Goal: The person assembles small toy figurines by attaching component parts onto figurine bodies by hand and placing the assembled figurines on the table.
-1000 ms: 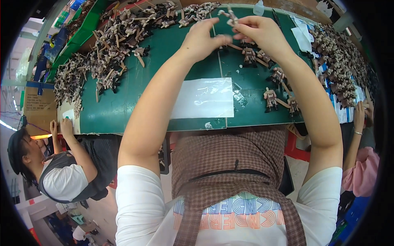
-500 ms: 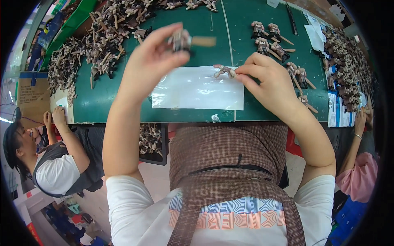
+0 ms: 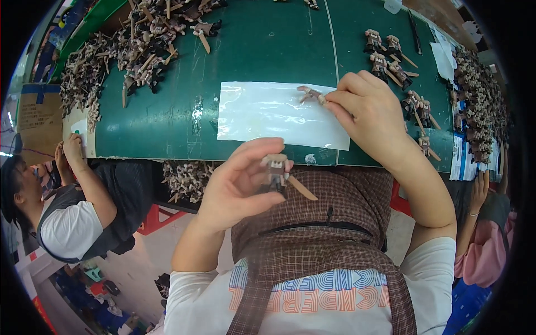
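My left hand [image 3: 230,192] is near the table's front edge, its thumb and fingers closed around a small toy figure [image 3: 276,169]. The figure has a brown body and dark legs, and a flat tan blade-like piece [image 3: 303,189] sticks out from it to the lower right. Over the right part of a glossy white sheet [image 3: 262,114], my right hand [image 3: 369,114] pinches a small pale-and-brown piece [image 3: 310,94] at its right end. That piece looks like part of a figure; its exact kind is too small to tell.
Piles of similar figures lie at the far left [image 3: 145,47] and far right [image 3: 477,106] of the green table [image 3: 268,44]. Several finished-looking figures [image 3: 378,64] lie right of the sheet. A black tray [image 3: 187,181] of parts sits below the edge. A co-worker [image 3: 78,206] sits left, another [image 3: 486,240] right.
My left hand has come down and toward me with the toy figure, from above the sheet's left part to the table's front edge. My right hand stays over the sheet, still pinching the small piece.
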A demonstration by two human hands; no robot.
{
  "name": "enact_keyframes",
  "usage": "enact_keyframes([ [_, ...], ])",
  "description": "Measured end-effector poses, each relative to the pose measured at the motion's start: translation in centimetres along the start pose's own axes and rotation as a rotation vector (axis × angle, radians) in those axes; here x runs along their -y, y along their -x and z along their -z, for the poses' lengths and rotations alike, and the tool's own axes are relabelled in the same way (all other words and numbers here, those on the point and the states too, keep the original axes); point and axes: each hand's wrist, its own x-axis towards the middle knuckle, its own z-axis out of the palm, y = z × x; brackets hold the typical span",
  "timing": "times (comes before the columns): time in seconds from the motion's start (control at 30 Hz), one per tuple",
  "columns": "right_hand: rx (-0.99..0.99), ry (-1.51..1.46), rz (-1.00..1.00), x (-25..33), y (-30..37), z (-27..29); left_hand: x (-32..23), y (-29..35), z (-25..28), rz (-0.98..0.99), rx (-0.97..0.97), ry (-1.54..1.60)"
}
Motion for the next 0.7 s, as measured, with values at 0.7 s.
enact_keyframes([
  [0.7,-0.123,-0.680,0.132,3.8,7.9,2.8,-0.9,-1.4,-5.1,-0.064,0.025,-0.529],
])
